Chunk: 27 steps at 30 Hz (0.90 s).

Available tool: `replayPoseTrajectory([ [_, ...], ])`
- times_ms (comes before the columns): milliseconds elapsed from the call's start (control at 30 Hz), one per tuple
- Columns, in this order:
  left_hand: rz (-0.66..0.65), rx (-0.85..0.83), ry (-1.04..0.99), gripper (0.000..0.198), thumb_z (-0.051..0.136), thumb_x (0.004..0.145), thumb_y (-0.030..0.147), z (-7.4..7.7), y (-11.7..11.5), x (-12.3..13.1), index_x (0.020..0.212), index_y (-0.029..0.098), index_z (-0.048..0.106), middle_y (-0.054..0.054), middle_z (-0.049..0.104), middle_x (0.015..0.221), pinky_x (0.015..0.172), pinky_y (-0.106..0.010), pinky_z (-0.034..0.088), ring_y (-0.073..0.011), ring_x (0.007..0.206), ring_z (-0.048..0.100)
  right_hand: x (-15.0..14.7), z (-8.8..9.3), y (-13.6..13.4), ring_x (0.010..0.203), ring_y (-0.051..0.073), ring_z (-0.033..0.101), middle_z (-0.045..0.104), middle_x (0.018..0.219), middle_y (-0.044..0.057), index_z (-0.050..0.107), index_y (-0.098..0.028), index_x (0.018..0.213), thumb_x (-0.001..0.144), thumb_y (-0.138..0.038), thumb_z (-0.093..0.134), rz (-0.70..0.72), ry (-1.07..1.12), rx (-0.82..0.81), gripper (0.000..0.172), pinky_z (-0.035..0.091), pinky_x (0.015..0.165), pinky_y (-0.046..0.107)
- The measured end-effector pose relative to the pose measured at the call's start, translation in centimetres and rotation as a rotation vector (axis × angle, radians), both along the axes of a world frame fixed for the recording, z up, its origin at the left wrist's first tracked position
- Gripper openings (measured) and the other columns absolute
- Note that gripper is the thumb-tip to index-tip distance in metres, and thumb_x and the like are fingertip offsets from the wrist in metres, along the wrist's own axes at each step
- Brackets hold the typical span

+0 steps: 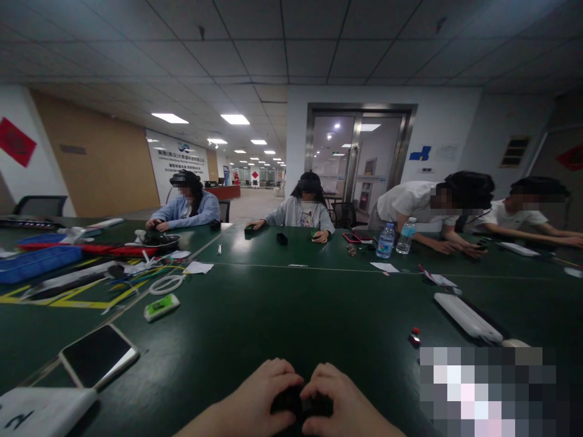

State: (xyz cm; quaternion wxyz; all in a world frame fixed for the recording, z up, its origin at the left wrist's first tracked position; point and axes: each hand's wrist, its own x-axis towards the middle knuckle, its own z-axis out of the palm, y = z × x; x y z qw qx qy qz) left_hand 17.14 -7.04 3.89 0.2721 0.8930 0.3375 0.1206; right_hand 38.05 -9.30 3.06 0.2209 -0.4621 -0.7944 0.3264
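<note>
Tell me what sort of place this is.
Probably an office workroom: it has a big green table strewn with small items, a lettered wall sign with a logo, and glass doors.

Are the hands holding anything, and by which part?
The left hand and right hand hold a dark object between fingers and thumbs; which part they grip can't be told, as it's mostly covered.

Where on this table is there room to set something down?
The widest patch is beyond the left hand and right hand, between the green-and-white packet and long white case, with a smaller one between the phone and left hand. It's crowded around the blue tray; the pixelated lower right can't be judged.
</note>
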Motion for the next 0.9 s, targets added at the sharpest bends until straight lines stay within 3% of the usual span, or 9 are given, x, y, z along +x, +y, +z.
replayPoseTrajectory([
  [233, -0.036, -0.012, -0.010, 0.033, 0.065, 0.071, 0.029, 0.4, 0.1, 0.0, 0.103, 0.028, 0.059, -0.002, 0.056, 0.107, 0.089, -0.032, 0.037, -0.0191, 0.099, 0.049, -0.5, -0.4, 0.0, 0.090, 0.017, 0.050, 0.059, 0.092, 0.000, 0.064, -0.024, 0.085, 0.068, -0.020, 0.069, 0.051, -0.137, 0.052, 0.018, 0.037, 0.075, 0.026],
  [533, -0.052, -0.004, -0.014, 0.035, 0.064, 0.071, 0.026, 0.2, 0.2, 0.0, 0.105, 0.028, 0.058, -0.001, 0.056, 0.106, 0.089, -0.034, 0.037, -0.0195, 0.098, 0.050, -0.6, 0.8, -0.9, 0.088, 0.016, 0.052, 0.058, 0.094, 0.000, 0.060, -0.023, 0.088, 0.074, -0.015, 0.060, 0.031, -0.070, 0.052, 0.016, 0.039, 0.077, 0.025],
  [633, -0.045, -0.021, -0.014, 0.045, 0.066, 0.069, 0.025, 0.2, 0.2, -0.1, 0.112, 0.029, 0.056, -0.002, 0.055, 0.110, 0.091, -0.035, 0.037, -0.0206, 0.100, 0.049, 0.3, 1.2, -0.2, 0.081, 0.016, 0.054, 0.058, 0.089, 0.002, 0.058, -0.022, 0.088, 0.079, -0.023, 0.053, -0.202, 0.173, 0.103, 0.011, 0.042, 0.072, 0.027],
  [733, -0.043, -0.047, -0.022, 0.048, 0.066, 0.069, 0.027, 0.3, 0.2, -0.2, 0.115, 0.030, 0.055, -0.002, 0.054, 0.112, 0.091, -0.036, 0.037, -0.0210, 0.101, 0.049, 2.2, 1.1, 1.2, 0.080, 0.020, 0.056, 0.059, 0.085, 0.004, 0.057, -0.020, 0.093, 0.079, -0.043, 0.051, -0.537, 0.461, 0.132, 0.028, 0.044, 0.073, 0.031],
  [833, -0.041, -0.055, -0.025, 0.045, 0.064, 0.070, 0.028, 0.4, 0.2, -0.3, 0.115, 0.031, 0.055, -0.002, 0.054, 0.111, 0.091, -0.036, 0.038, -0.0210, 0.101, 0.050, 3.8, 0.3, 2.5, 0.083, 0.022, 0.058, 0.062, 0.086, 0.005, 0.059, -0.019, 0.093, 0.070, -0.051, 0.060, -0.674, 0.618, 0.076, 0.040, 0.046, 0.072, 0.032],
  [900, -0.039, -0.046, -0.032, 0.045, 0.064, 0.070, 0.028, 0.2, 0.2, -0.3, 0.115, 0.030, 0.055, -0.003, 0.054, 0.112, 0.092, -0.036, 0.037, -0.0210, 0.101, 0.049, 4.2, -0.3, 3.0, 0.081, 0.022, 0.059, 0.063, 0.086, 0.004, 0.060, -0.019, 0.093, 0.067, -0.053, 0.063, -0.676, 0.677, 0.039, 0.043, 0.047, 0.069, 0.031],
])
